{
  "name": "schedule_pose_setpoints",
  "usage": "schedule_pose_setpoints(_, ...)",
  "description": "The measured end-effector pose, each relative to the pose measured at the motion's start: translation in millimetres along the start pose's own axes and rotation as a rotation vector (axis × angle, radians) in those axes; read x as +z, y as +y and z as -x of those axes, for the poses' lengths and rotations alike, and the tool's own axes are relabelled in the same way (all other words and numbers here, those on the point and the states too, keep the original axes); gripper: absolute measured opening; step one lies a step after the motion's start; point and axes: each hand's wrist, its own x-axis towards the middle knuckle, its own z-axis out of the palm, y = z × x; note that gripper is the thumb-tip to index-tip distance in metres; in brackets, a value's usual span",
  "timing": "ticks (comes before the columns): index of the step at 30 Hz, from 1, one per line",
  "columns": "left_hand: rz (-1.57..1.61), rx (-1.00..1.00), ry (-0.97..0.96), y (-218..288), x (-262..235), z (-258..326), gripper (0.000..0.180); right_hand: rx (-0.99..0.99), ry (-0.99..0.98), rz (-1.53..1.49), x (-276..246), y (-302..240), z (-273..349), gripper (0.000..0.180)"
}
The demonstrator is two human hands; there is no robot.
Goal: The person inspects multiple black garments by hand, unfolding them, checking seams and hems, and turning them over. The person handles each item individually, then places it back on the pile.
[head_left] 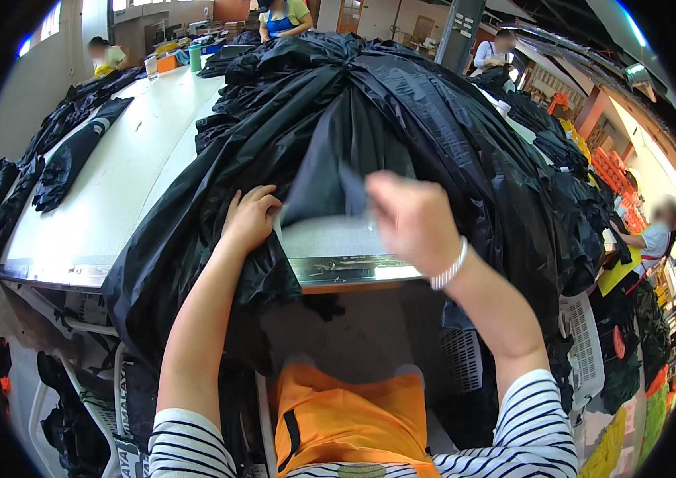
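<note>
A large heap of black, slightly shiny fabric (274, 103) spreads over the table before me, gathered in folds near its far top. My left hand (250, 219) rests on the fabric left of the middle, fingers stretched out and lying on the cloth. To its right, my right hand (413, 215) is closed and raised above the table edge, smeared by motion. A dark blurred shape shows at its fingertips, and I cannot make out what it is. Between my hands hangs a smoother black panel (346, 151), its lower edge blurred above the white tabletop (338, 243).
More black garments (83, 151) lie along the table's left side. A green bottle (195, 57) and an orange box (167, 62) stand at the far left. Co-workers sit or stand around. White plastic baskets (583, 342) are below at right; a metal frame (75, 382) is at lower left.
</note>
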Motion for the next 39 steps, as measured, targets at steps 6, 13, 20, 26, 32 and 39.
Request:
schedule_pose_setpoints(6,-0.044,0.083,0.010,-9.0,15.5,-10.8,0.028,0.001,-0.244,0.176,14.4,-12.7,140.1,0.024)
schedule_pose_setpoints(13,-0.395,0.242,0.114,-2.9,5.5,-7.5,0.021,0.022,-0.378,0.095,7.4,-63.5,189.3,0.038)
schedule_pose_setpoints(20,0.231,0.534,0.016,118.3,-40.0,71.1,0.051,0.506,-0.095,-0.525,19.2,-33.0,241.2,0.028)
schedule_pose_setpoints(26,0.206,0.533,-0.218,199.0,-10.1,133.4,0.046,0.436,-0.025,-0.425,-7.7,-40.3,227.9,0.018)
schedule_pose_setpoints(32,0.775,-0.179,-0.100,194.7,-5.7,112.1,0.015,0.602,0.064,-0.292,-15.8,-21.7,241.5,0.045)
schedule_pose_setpoints(39,0.982,-0.395,-0.112,176.7,17.4,100.9,0.028,1.016,0.288,-0.774,-28.8,-18.4,249.9,0.008)
